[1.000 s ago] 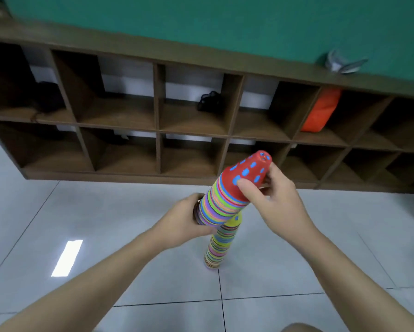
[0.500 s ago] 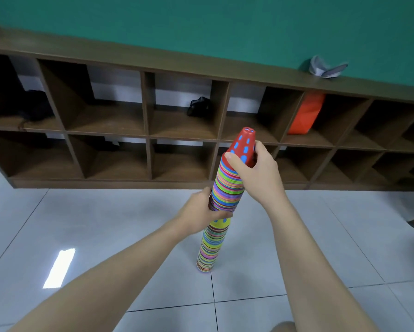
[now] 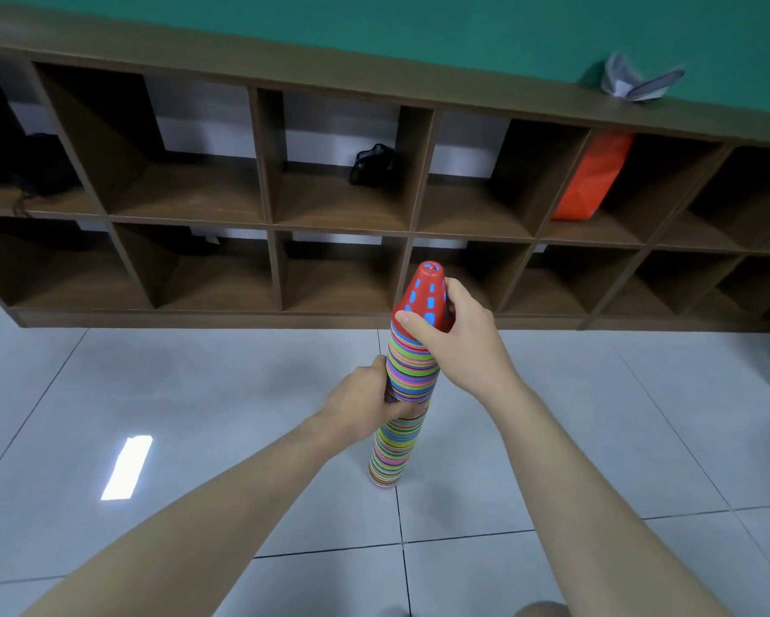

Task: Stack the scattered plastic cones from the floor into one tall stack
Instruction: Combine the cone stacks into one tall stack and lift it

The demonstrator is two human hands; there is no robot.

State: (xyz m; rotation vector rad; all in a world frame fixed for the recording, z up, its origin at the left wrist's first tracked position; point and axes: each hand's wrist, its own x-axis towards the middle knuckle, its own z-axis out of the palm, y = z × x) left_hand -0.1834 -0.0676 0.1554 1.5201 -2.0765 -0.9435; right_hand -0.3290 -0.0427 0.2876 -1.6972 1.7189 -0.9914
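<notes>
A tall stack of many-coloured plastic cones stands upright on the tiled floor. An upper batch of cones, topped by a red cone with blue slots, sits over the lower stack's top, in line with it. My left hand grips the bottom rim of that upper batch from the left. My right hand grips it near the top, thumb on the red cone's rim.
A low brown cubby shelf runs along the green wall behind the stack. It holds an orange bag and a black item. A folded grey thing lies on its top. Pale floor tiles surround the stack.
The upper batch was tilted to the right above the standing stack. Both hands have swung it upright and brought it down over the stack's top.
</notes>
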